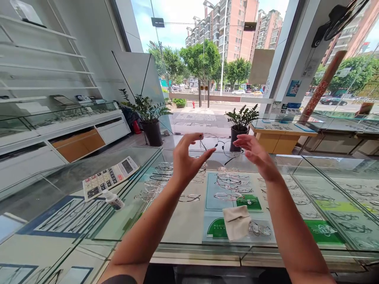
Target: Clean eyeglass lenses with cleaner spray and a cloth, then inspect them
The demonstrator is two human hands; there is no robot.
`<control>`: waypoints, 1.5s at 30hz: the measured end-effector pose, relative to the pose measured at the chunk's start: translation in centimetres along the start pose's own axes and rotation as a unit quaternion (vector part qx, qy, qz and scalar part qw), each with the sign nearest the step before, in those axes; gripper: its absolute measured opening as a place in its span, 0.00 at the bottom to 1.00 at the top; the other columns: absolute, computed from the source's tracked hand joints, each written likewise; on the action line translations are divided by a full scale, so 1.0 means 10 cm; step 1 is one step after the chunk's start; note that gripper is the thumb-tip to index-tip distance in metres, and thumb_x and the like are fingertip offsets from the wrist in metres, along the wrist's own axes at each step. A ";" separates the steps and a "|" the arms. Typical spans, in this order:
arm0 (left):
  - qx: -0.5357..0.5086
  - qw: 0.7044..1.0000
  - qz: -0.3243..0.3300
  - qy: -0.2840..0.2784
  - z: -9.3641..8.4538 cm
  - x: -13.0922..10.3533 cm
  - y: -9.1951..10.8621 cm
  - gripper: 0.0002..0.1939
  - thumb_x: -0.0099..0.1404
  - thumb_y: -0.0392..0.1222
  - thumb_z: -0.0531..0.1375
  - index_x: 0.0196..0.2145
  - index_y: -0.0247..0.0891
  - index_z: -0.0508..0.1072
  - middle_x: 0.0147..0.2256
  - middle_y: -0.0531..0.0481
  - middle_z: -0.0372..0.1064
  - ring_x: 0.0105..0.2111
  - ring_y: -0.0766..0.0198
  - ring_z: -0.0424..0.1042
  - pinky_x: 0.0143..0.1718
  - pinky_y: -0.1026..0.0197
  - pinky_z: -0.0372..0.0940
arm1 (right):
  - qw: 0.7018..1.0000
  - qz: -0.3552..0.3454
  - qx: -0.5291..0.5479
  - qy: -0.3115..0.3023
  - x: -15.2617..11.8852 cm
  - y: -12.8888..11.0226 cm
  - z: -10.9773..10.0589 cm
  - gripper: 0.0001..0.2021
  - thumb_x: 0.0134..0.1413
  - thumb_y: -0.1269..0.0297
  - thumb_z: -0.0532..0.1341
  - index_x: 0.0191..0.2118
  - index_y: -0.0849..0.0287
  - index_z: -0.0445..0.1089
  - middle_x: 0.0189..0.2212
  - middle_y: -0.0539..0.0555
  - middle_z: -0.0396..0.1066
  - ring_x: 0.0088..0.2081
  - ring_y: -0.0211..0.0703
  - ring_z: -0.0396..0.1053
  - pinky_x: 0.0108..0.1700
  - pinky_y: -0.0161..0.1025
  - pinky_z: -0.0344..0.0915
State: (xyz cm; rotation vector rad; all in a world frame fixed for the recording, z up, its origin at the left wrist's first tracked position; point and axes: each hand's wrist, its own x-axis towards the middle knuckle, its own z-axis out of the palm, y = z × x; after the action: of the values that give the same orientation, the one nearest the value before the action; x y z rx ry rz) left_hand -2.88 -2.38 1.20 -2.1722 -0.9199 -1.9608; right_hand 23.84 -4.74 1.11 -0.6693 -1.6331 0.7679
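A pair of thin-rimmed eyeglasses (pixel 219 144) is up in the air between my two hands, above the far edge of the glass counter. My left hand (pixel 189 157) is at its left rim, index fingertip against the frame, thumb stretched below and apart from the index. My right hand (pixel 257 154) is at the right side, fingers curved around the rim's outer edge; the exact contact is too small to make out. Below, rows of eyeglasses (pixel 227 196) lie in the glass display counter (pixel 189 227). A beige cloth (pixel 237 223) lies nearer me, beside bagged eyeglasses (pixel 259 228).
On the counter's left stand a calculator (pixel 109 177) and a small white bottle (pixel 113 200). Potted plants (pixel 151 128) (pixel 240 124) stand beyond the counter, before a glass door. Another display case (pixel 280 128) is at the right, with shelves (pixel 50 71) at the left.
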 end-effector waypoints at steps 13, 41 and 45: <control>-0.088 0.990 -0.106 0.036 0.18 0.12 0.14 0.26 0.62 0.54 0.76 0.51 0.40 0.75 0.43 0.48 0.79 0.44 0.59 0.82 0.51 0.53 0.79 | 0.974 -0.046 -0.190 0.111 -0.03 -0.23 0.18 0.25 0.62 0.49 0.72 0.62 0.44 0.71 0.44 0.53 0.73 0.48 0.51 0.71 0.61 0.55 0.66; 0.031 0.993 -0.104 0.044 0.22 0.10 0.10 0.28 0.59 0.63 0.76 0.44 0.40 0.75 0.35 0.52 0.76 0.34 0.63 0.74 0.40 0.56 0.71 | 0.941 -0.031 -0.296 0.161 -0.01 -0.14 0.28 0.20 0.69 0.48 0.65 0.61 0.46 0.70 0.42 0.54 0.75 0.47 0.52 0.74 0.51 0.50 0.70; 0.041 0.994 -0.099 0.032 0.22 0.11 0.11 0.27 0.60 0.63 0.75 0.43 0.40 0.75 0.36 0.51 0.77 0.34 0.63 0.75 0.40 0.56 0.71 | 0.940 0.002 -0.303 0.155 -0.01 -0.17 0.26 0.20 0.70 0.44 0.63 0.60 0.46 0.70 0.41 0.54 0.76 0.48 0.53 0.75 0.50 0.51 0.70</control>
State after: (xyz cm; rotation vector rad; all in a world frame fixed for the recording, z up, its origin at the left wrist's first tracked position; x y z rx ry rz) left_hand -0.43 -1.94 2.16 -2.0308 -1.2250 -2.0218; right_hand 21.26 -6.24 2.08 -1.1642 -1.5674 0.1250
